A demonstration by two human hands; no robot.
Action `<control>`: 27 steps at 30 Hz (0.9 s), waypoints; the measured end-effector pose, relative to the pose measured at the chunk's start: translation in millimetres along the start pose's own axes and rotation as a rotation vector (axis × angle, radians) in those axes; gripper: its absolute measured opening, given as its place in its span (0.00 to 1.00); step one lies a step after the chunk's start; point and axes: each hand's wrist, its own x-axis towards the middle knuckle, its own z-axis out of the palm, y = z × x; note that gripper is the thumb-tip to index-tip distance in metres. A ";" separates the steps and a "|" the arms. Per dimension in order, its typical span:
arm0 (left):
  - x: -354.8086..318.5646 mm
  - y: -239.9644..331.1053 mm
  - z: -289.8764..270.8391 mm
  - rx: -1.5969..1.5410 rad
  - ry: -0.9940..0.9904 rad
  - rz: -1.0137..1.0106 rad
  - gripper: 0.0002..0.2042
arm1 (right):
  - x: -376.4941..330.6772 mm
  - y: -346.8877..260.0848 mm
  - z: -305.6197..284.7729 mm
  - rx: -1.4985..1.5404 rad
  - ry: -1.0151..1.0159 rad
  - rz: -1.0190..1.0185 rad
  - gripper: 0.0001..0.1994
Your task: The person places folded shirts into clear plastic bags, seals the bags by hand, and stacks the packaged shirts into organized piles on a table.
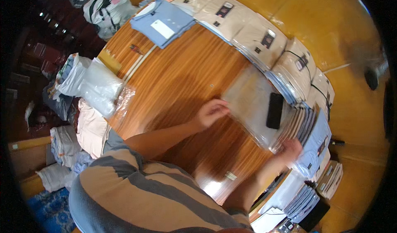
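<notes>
Two bare hands work over one clear plastic bag [252, 104] that lies flat on the wooden surface [178, 80]. One black, oblong object [275, 110] rests on the bag's right part. The left hand [211, 112] sits at the bag's near-left edge with its fingers curled onto the plastic; whether it pinches the film cannot be told. The right hand [290, 149] is at the bag's lower right corner, fingers bent against it and against the stack of folded shirts [308, 127] just beside it; its grip is blurred.

Along the far rim of the surface runs a curved row of packed beige shirts [256, 36], about six showing, each with a dark tag. One folded light blue shirt [162, 22] lies apart at the far left with a white card on it. At the left edge hangs a heap of empty clear bags [99, 88], with pale cloth bundles [91, 129] below it.

The bag is transparent, glossy and rectangular, and the wood grain shows through it.
</notes>
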 end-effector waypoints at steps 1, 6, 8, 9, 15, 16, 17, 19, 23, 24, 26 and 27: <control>-16.3 0.1 -21.6 -0.015 0.138 -0.046 0.20 | 11.1 -27.3 53.5 0.217 0.206 -0.167 0.18; -11.2 89.0 -129.2 -0.087 0.453 -0.133 0.19 | 220.8 -133.9 245.0 0.733 0.134 -0.183 0.20; -8.4 113.7 -153.9 -0.114 0.453 -0.098 0.20 | 305.1 -144.9 285.7 0.652 0.178 -0.197 0.21; -7.0 118.4 -163.4 -0.150 0.462 -0.080 0.20 | 330.2 -139.0 293.4 0.598 0.179 -0.153 0.22; 16.2 136.4 -212.6 -0.302 0.304 -0.068 0.22 | 372.1 -152.1 323.4 0.445 0.228 0.064 0.23; 25.5 135.2 -216.4 -0.374 0.270 -0.069 0.22 | 369.6 -154.4 323.1 0.461 0.243 0.085 0.23; 36.9 133.3 -217.2 -0.446 0.233 -0.071 0.22 | 368.8 -157.7 323.3 0.478 0.261 0.106 0.23; 57.8 129.6 -221.3 -0.580 0.143 -0.082 0.22 | 380.1 -158.3 323.7 0.495 0.303 0.120 0.21; 104.8 86.1 -254.6 -1.026 -0.151 0.131 0.22 | 384.3 -161.8 339.3 0.510 0.276 0.083 0.22; 112.8 78.8 -263.7 -1.165 -0.264 0.238 0.23 | 383.9 -162.9 345.7 0.505 0.272 0.080 0.22; 125.3 103.9 -240.5 -1.264 -0.089 0.277 0.25 | 374.4 -159.4 329.2 0.511 0.336 0.064 0.23; 126.6 117.8 -230.0 -1.308 0.002 0.295 0.26 | 363.9 -159.4 322.7 0.389 0.379 0.033 0.23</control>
